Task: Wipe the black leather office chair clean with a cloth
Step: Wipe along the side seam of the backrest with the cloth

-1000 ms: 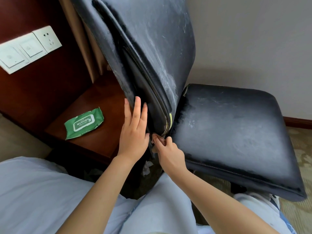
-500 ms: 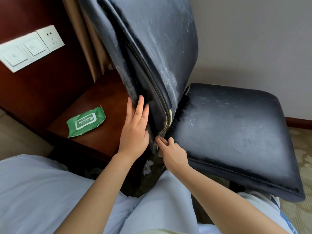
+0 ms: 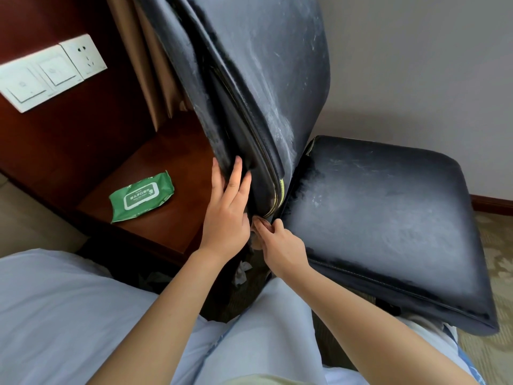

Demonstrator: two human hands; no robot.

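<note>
Chair (image 3: 277, 93), centre frame: left hand (image 3: 227, 218) flat, fingers (image 3: 236, 176) released on backrest edge; right hand (image 3: 280, 245) pinched at its base, contents indiscernible.

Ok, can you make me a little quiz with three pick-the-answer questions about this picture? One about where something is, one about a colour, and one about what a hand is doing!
1. Where is the wipes pack?
A. on the chair seat
B. on the wooden shelf
C. in a hand

2. What colour is the pack?
A. green
B. red
C. yellow

3. How is the left hand?
A. in a fist
B. holding the pack
C. flat, fingers straight, on the chair back

Answers: 1 B, it lies on the wooden shelf left of the chair. 2 A, its wrapper is green with a white label. 3 C, its palm lies against the chair back, beside the right hand.
</note>
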